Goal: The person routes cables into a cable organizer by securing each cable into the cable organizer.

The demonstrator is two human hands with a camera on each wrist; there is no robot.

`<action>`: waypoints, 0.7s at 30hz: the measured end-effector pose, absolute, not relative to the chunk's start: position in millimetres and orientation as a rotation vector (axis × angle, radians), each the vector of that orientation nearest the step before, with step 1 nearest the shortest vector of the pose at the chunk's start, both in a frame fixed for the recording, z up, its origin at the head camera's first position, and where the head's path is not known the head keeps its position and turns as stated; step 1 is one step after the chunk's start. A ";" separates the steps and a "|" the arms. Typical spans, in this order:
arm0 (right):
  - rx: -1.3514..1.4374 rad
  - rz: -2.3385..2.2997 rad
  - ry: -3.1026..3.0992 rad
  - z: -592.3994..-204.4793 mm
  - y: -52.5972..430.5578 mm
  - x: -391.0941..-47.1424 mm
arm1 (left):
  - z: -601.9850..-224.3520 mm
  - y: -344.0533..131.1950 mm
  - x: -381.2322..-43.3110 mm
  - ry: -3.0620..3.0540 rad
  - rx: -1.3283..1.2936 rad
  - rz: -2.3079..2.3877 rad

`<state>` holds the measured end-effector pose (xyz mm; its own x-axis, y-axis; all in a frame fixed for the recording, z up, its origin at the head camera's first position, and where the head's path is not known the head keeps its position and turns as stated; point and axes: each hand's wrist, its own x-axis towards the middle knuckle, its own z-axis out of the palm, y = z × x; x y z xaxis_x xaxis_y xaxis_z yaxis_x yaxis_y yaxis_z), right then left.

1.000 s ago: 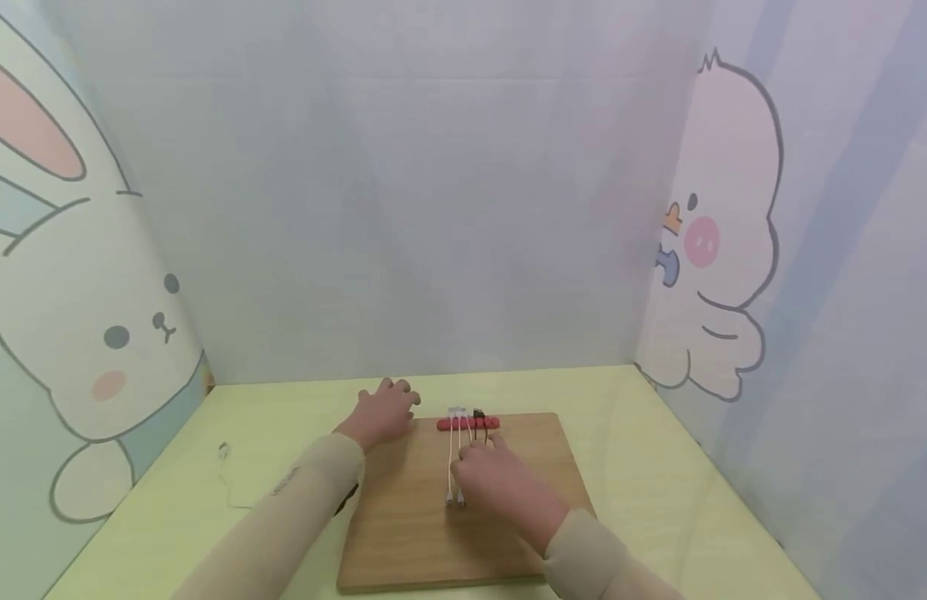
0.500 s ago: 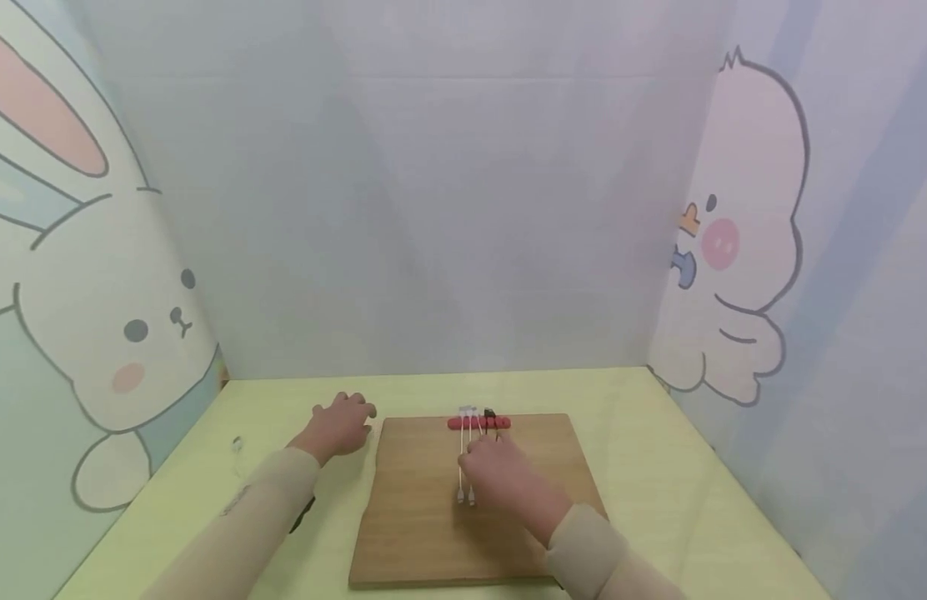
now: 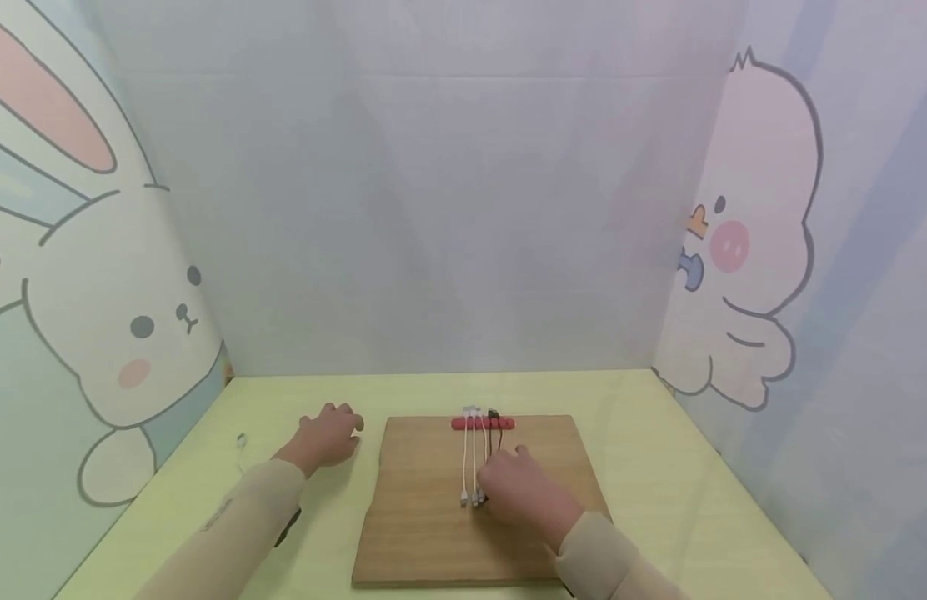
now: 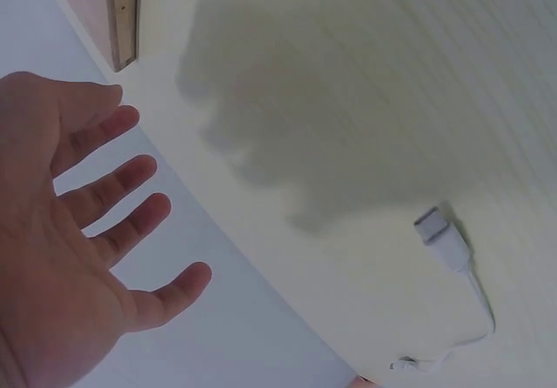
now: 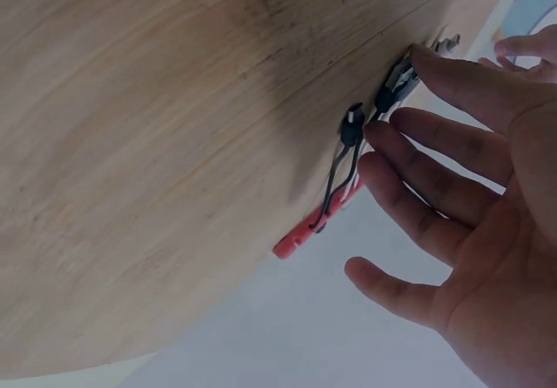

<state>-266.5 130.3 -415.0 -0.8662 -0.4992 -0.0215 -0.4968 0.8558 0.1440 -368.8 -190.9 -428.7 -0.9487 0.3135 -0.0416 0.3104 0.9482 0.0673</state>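
On the wooden board (image 3: 403,542), a red strip (image 3: 458,423) lies along the far edge with several cables laid across it. The white cables (image 3: 464,467) run toward me, their plugs side by side. To their right are the black cables (image 3: 500,437). My right hand (image 3: 525,493) is low over the cable ends, fingers loosely bent. In the right wrist view its thumb tip overlaps a black plug (image 5: 396,83); a second black plug (image 5: 352,125) is near the fingertips. My left hand (image 3: 324,437) hovers holding nothing, left of the board, fingers spread and relaxed.
A thin white USB cable (image 4: 448,244) lies on the pale yellow table (image 3: 658,500), left of my left hand. Cloth walls with a rabbit (image 3: 118,350) and a chick drawing (image 3: 741,242) enclose the table on the left, back and right.
My left hand has moved left, off the board's far corner to over the table. My right hand has drawn a little toward me along the cables. The head view has shifted slightly left.
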 end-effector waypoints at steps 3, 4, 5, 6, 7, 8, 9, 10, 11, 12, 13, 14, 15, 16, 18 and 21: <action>0.805 -0.227 -3.020 -416.9 129.8 -267.4 | -429.1 -184.8 -368.8 3.048 0.497 0.085; 0.808 -0.230 -3.021 -417.6 130.0 -267.8 | -428.6 -182.7 -368.6 3.050 0.501 0.084; 0.810 -0.230 -3.026 -418.5 130.2 -268.0 | -428.1 -180.6 -368.5 3.050 0.506 0.084; 0.813 -0.235 -3.026 -419.2 130.5 -268.4 | -427.4 -178.7 -368.1 3.050 0.512 0.085; 0.815 -0.243 -3.023 -419.9 130.9 -268.6 | -426.5 -176.9 -367.4 3.051 0.520 0.084; 0.811 -0.253 -3.026 -420.6 131.3 -269.2 | -425.7 -175.0 -366.9 3.051 0.521 0.085; 0.801 -0.249 -3.034 -421.0 131.7 -269.8 | -424.8 -173.0 -366.2 3.053 0.527 0.086; 0.787 -0.247 -3.042 -421.3 132.1 -270.8 | -424.3 -171.1 -365.5 3.056 0.533 0.086; 0.771 -0.247 -3.053 -421.7 132.5 -271.7 | -424.3 -169.2 -365.1 3.059 0.539 0.084; 0.754 -0.241 -3.066 -422.3 133.0 -273.0 | -424.7 -167.2 -364.9 3.062 0.544 0.084; 0.734 -0.230 -3.082 -421.9 133.6 -274.1 | -425.3 -165.0 -364.7 3.065 0.548 0.085; 0.713 -0.214 -3.102 -421.5 134.3 -275.6 | -426.0 -162.6 -364.8 3.068 0.553 0.092; 0.695 -0.183 -3.115 -420.6 135.2 -277.1 | -427.0 -160.1 -365.1 3.067 0.557 0.092; 0.686 -0.168 -3.122 -419.5 136.6 -278.8 | -428.8 -157.6 -365.8 3.068 0.562 0.090; 0.664 -0.073 -3.158 -414.9 139.8 -282.1 | -431.3 -152.3 -367.1 3.066 0.565 0.093; 0.667 0.088 -3.147 -400.9 146.8 -287.4 | -432.8 -145.1 -368.0 3.063 0.561 0.091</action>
